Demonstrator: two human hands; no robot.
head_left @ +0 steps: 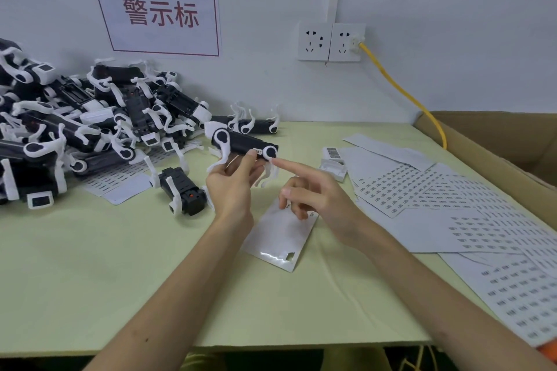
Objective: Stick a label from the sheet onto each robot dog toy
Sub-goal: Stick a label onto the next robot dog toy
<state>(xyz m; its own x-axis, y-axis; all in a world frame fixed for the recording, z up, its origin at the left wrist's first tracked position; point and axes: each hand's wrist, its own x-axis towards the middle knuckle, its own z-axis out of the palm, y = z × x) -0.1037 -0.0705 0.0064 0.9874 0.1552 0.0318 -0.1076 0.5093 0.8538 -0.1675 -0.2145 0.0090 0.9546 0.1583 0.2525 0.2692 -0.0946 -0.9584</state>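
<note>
1. Black and white plastic makes up the robot dog toy point(241, 141) that the person holds up over the pale green table point(90, 265).
2. The left hand point(232, 184) grips the toy from below, with its thumb pressed on the toy's black side.
3. A tiny white label point(258, 151) sits on the toy just beside that thumb tip.
4. The right hand point(313, 193) points its first finger straight at the toy's round white leg joint, and the tip is touching or almost touching it; I cannot tell which.
5. The other right fingers are curled in loosely, and they may pinch the top edge of a shiny, nearly bare label sheet point(281, 238). I cannot tell for sure.
6. That sheet lies below both hands on the table.
7. More label sheets point(422, 190), full of small dark labels, are spread out to the right of the pointing finger.
8. A small white box with a barcode point(333, 159) rests just past the pointing fingertip.
9. One loose toy dog point(180, 190) lies just left of the left wrist.
10. A big pile of toy dogs point(75, 123) is heaped far to the left of the fingers, against the wall.
11. A cardboard box point(497, 141) stands at the far right.
</note>
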